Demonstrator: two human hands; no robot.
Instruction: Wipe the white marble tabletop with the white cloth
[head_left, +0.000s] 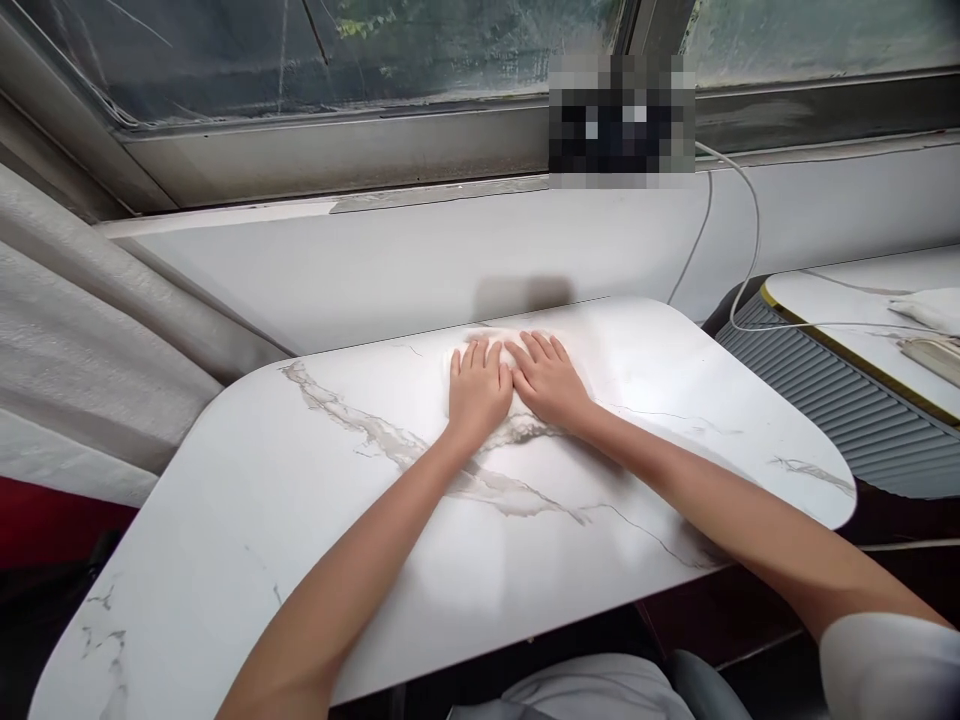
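Observation:
A white, fluffy-edged cloth lies on the white marble-patterned table, near its far edge. My left hand rests palm down on the left part of the cloth, its fingers stretched forward. Beside it, my right hand is also flat on the cloth with the fingers a little spread. The two thumbs almost meet in the middle. Much of the cloth is hidden beneath the hands, so whether it is folded I cannot tell.
A window frame and white wall stand behind the table. Left of it hangs a pale curtain. A white cable loops down at the right, past a second table. A pixelated patch covers something on the sill.

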